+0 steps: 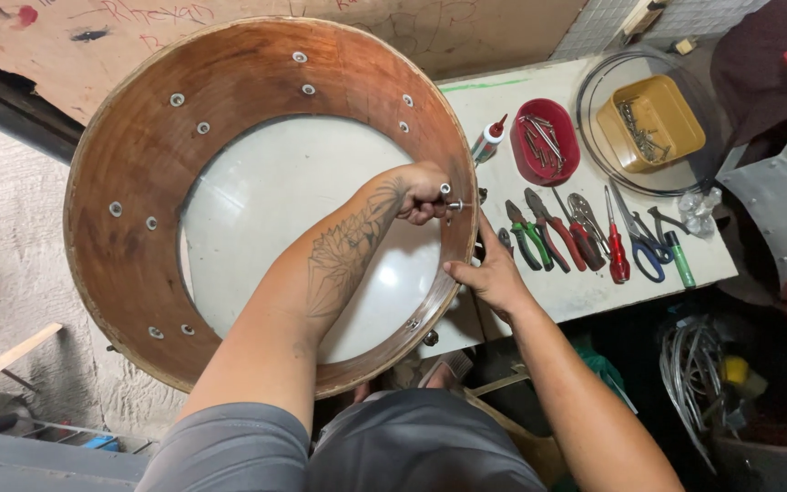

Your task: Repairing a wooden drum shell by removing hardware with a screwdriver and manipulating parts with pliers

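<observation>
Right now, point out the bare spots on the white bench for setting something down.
The white bench has free patches along its near edge below the pliers, and at the far left between the glue bottle and the drum shell. The far right is crowded by the red tray and yellow tub.

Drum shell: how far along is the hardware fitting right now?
Pairs of bolts and washers already sit around most of the inner wall of the wooden drum shell, top, left and bottom. In hand: the left hand, reaching inside, pinches a small bolt at the right wall, while the right hand grips the rim outside. That right-side spot looks unfinished. Pliers and screwdrivers lie unused on the white table.
</observation>
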